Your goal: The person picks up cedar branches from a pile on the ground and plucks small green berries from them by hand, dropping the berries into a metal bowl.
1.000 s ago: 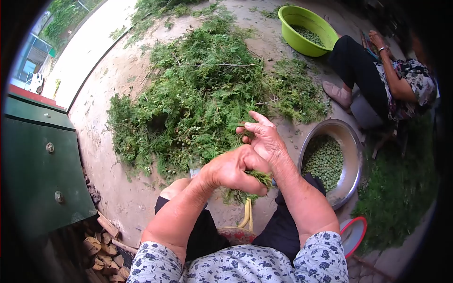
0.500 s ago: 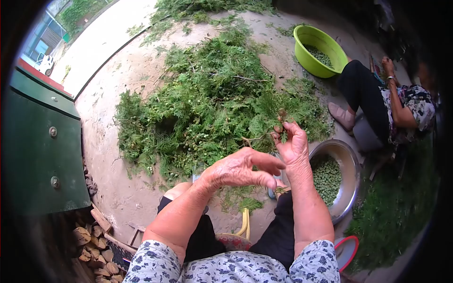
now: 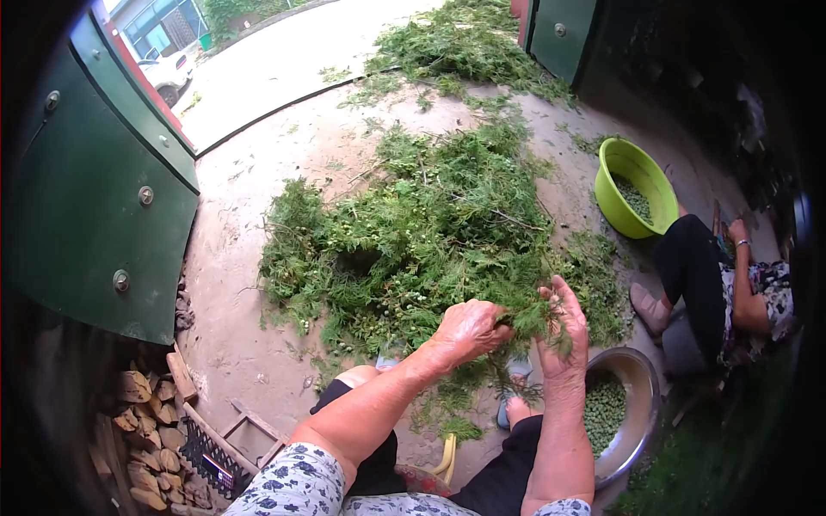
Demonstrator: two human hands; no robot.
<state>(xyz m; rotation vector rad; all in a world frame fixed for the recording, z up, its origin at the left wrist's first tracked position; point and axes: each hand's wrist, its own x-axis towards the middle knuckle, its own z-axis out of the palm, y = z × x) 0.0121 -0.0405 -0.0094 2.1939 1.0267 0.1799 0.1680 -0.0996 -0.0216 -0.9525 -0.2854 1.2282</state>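
Observation:
My left hand (image 3: 471, 332) is closed round the stem end of a green evergreen sprig (image 3: 535, 311), at the near right edge of a big heap of cut evergreen branches (image 3: 404, 232). My right hand (image 3: 565, 335) is upright just to the right, its fingers curved about the sprig's leafy part; foliage covers part of the palm and thumb. Small round green cones dot the heap. Beside my right forearm stands a metal basin (image 3: 644, 421) holding many green cones (image 3: 605, 413).
A lime-green tub (image 3: 632, 225) with more cones stands at right, near a seated person (image 3: 693, 267). Split firewood (image 3: 146, 430) and a wooden frame (image 3: 258, 423) lie at lower left. A green metal door (image 3: 103, 206) stands at left. More branches (image 3: 465, 52) lie by the doorway.
My left hand has gone from loosely open to closed on the sprig. Leafy foliage now lies between both hands. The view has shifted, so the heap and basins appear further right and lower.

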